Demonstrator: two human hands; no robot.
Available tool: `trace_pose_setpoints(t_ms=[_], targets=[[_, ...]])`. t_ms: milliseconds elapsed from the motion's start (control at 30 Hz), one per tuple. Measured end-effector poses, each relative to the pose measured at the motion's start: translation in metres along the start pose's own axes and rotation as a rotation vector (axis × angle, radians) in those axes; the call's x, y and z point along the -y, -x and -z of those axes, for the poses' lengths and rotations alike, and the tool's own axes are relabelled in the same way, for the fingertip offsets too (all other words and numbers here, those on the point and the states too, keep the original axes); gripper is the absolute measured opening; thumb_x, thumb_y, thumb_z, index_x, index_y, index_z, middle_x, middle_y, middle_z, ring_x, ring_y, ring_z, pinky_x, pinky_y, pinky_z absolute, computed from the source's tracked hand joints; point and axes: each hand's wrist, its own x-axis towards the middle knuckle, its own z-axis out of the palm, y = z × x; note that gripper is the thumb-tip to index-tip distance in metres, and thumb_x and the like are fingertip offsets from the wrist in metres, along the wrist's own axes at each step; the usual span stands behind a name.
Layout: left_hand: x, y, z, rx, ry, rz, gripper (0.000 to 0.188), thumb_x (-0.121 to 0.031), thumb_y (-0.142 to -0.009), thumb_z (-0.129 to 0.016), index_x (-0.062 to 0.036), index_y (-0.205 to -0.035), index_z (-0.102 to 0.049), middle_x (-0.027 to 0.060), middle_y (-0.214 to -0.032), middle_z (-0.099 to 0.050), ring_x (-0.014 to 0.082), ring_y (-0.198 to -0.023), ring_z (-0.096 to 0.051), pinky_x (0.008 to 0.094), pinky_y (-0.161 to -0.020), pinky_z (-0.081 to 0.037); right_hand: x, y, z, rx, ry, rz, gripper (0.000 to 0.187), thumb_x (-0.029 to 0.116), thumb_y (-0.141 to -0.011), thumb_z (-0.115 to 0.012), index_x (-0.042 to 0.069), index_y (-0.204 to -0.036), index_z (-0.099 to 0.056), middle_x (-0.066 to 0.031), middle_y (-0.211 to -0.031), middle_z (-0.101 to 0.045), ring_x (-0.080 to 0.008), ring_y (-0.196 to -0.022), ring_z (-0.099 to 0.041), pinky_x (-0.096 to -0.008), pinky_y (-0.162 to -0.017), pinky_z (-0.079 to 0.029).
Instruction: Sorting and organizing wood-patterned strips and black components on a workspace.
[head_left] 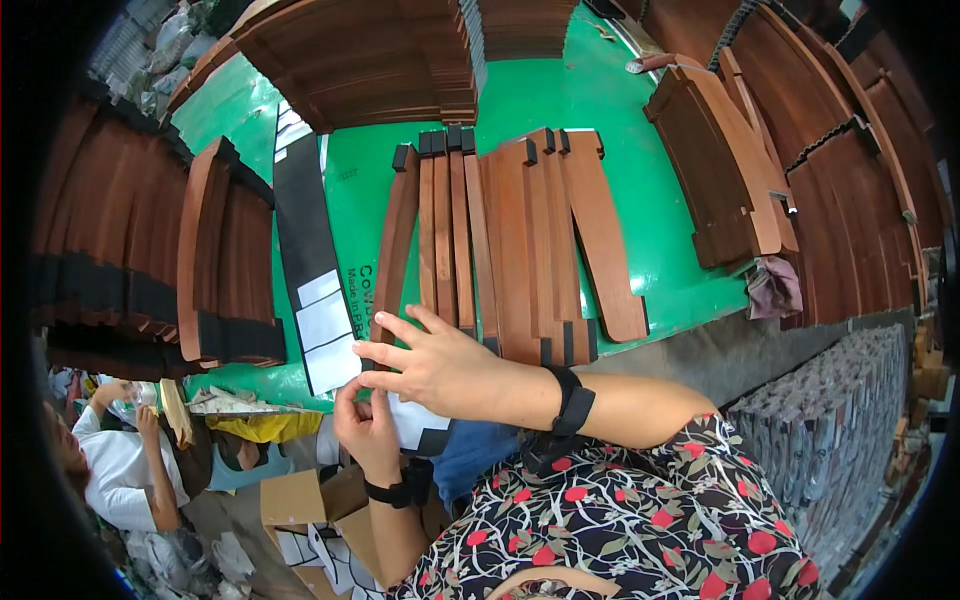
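Several reddish-brown wooden slats (pixel 520 240) with black end pieces lie side by side on the green tabletop. A narrow slat (pixel 398 220) lies slightly apart at their left, its near end beneath my right hand (pixel 435 360). That hand reaches across with its fingers spread over the slat end. Just below, my left hand (pixel 368 430) has its fingertips drawn together near the right fingertips; what they pinch, if anything, is hidden. A long black strip (pixel 305 225) bearing white rectangular pieces (pixel 325 325) lies left of my hands. A white sheet with black corners (pixel 412 420) shows partly beneath my right hand.
Stacked wooden panels (pixel 370 65) stand at the far side. More dark wooden pieces (pixel 230 260) are piled left, others (pixel 715 165) right. An open cardboard box (pixel 295 500) sits below the table edge. Another person (pixel 125 475) in a white shirt is at lower left.
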Motion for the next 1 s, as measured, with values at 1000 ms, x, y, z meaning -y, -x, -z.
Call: trace_pose_setpoints(t_ms=[1000], targets=[[-0.033,0.005,-0.021,0.268,-0.194,-0.166,0.056,-0.01,-0.071,-0.07,0.0004,-0.121,-0.046,0.0178,-0.089,-0.061,0.0306,-0.07,-0.059,0.0345,-0.062,-0.047,-0.083,0.14,0.108,-0.217,0.074,-0.795,0.063,0.016,-0.073,-0.069,-0.003,-0.125,-0.039,-0.0233,-0.118,-0.049,-0.035,-0.111,-0.046,-0.0403,-0.093,-0.039]])
